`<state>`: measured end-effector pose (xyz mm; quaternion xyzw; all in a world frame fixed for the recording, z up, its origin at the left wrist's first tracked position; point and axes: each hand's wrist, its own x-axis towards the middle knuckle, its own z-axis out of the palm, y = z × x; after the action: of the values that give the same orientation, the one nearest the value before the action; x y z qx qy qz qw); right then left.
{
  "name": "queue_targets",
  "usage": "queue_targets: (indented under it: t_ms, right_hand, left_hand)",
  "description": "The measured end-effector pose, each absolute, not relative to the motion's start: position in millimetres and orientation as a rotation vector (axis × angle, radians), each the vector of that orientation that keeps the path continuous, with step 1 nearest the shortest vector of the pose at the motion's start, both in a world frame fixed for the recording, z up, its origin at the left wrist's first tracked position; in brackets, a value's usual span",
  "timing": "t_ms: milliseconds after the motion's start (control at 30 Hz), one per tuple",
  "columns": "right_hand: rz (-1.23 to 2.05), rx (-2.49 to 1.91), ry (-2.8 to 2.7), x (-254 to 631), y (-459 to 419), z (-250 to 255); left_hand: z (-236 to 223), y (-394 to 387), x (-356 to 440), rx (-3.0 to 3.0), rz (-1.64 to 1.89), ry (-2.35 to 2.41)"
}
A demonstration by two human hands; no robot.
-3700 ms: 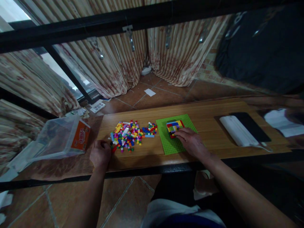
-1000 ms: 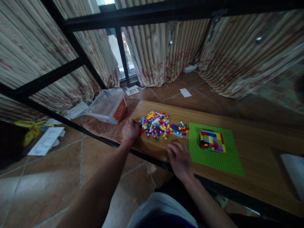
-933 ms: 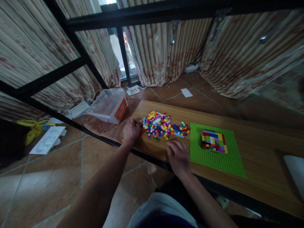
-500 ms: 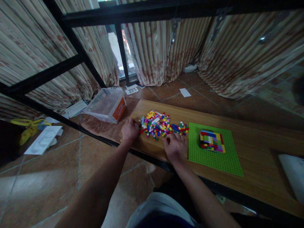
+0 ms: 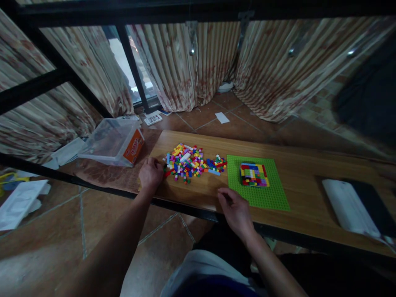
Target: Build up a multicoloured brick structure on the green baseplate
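We're watching a curled left hand [image 5: 150,174] beside loose bricks [image 5: 186,160], a curled right hand [image 5: 236,209] near the baseplate [image 5: 268,199], grips unclear.

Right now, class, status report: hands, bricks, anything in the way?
Left hand beside loose bricks, right hand by green board; any grip unclear. Block build on board. Plastic box left of the loose bricks, not between the hands.

Dim overall; daylight shows at the window [image 5: 120,57], and a pale sheen lies on the floor [image 5: 151,258]. Wide-angle stretch bends the edges, the far right blurs, and the bricks [image 5: 185,161] look soft.
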<state>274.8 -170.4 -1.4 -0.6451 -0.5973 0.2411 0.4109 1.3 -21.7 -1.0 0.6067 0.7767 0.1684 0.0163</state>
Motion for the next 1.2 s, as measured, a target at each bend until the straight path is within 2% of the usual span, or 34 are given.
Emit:
queue_targets:
  t_ms: [267,600,833,1200]
  right_hand:
    - [0.538,-1.767,-1.307,313,-183,9]
    - [0.058,-1.725,-1.340,355,-162,-3]
    - [-0.032,-1.733,-1.441,364,-155,-20]
    - [-0.029,-1.710,-1.334,360,-149,-20]
  left_hand:
    - [-1,-21,1,1.899,0.508,2.440]
    - [1,-21,3,1.877,0.527,2.435]
    - [-2,-21,1,1.885,0.541,2.437]
    - [0,-20,2,1.896,0.534,2.424]
